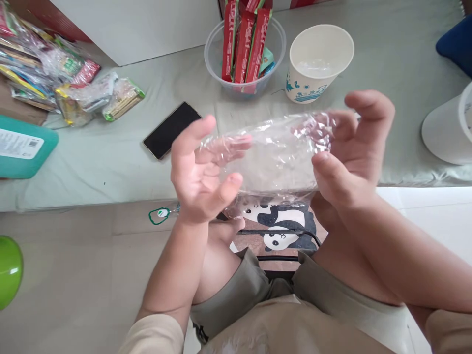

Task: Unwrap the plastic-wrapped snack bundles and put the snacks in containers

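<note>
A clear plastic film or bag (276,157) is stretched between my two hands, above my lap. My left hand (206,172) is at its left end, with the fingers spread and some fingertips behind or inside the film. At the right end, my right hand (354,147) has its thumb against the film and other fingers behind it, the index finger raised. Beyond the film stand a clear plastic bowl (245,91) holding red stick packets (245,46) and a white paper cup (313,64) with blue print. A black phone (171,130) lies left of them.
Wrapped packets (55,73) are heaped at the back left, above a teal package (27,147). A white container (450,128) and a dark blue object (457,46) are at the right. Below the cloth-covered surface (121,172) are a panda-print board (280,228) and a green object (9,273).
</note>
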Motion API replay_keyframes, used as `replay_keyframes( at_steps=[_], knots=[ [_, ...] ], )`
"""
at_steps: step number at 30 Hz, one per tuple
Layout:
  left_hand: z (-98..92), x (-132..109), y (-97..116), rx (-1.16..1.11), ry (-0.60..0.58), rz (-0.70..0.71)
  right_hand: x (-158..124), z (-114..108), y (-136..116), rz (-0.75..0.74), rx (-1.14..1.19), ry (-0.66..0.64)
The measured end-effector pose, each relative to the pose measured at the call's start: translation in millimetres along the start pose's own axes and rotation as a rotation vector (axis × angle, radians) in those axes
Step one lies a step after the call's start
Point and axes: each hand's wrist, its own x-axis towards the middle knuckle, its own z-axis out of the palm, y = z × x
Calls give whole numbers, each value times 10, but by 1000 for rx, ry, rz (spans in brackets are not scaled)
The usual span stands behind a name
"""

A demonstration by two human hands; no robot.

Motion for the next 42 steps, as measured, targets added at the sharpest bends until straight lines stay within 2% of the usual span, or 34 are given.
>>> replay_keyframes(
  at_steps=[2, 4, 8, 12, 15, 18, 20, 22, 24, 27, 29, 31, 33, 35, 37, 38, 42],
  knots=[
    [24, 81, -97, -81, -12, -188, 65, 17, 80, -26, 4, 1],
    [54, 173, -225, -168, -25, -300, 128, 37, 194, -21, -22, -27],
    [93, 271, -471, -242, -26, -478, 183, 72, 459, 64, 15, -87],
    [94, 266, -585, -194, 59, -594, 164, 90, 643, 135, 53, -66],
    [95, 267, -617, -116, 116, -620, 155, 90, 710, 152, 35, -33],
    [84, 281, -628, -127, 112, -578, 184, 61, 712, 124, -32, 14],
    [68, 289, -611, -178, 66, -545, 228, 20, 659, 63, -101, 60],
    [55, 288, -568, -231, -25, -540, 285, -28, 555, 6, -125, 51],
    [56, 276, -505, -257, -147, -551, 337, -69, 415, 14, -53, -42],
    [83, 241, -414, -246, -293, -531, 375, -97, 220, 179, 88, -276],
    [94, 222, -389, -235, -311, -505, 375, -99, 161, 290, 66, -412],
    [77, 220, -405, -218, -252, -483, 370, -101, 177, 359, -10, -474],
    [24, 243, -453, -188, -114, -463, 371, -112, 239, 416, -29, -446],
    [-44, 282, -507, -172, 52, -468, 379, -127, 299, 465, 45, -386],
    [-86, 322, -541, -230, 116, -530, 384, -131, 327, 475, 152, -339],
    [-85, 336, -544, -287, 90, -586, 382, -121, 329, 471, 206, -323],
    [50, 335, -486, -502, -153, -818, 341, 0, 319, 458, 421, -193]
  ],
)
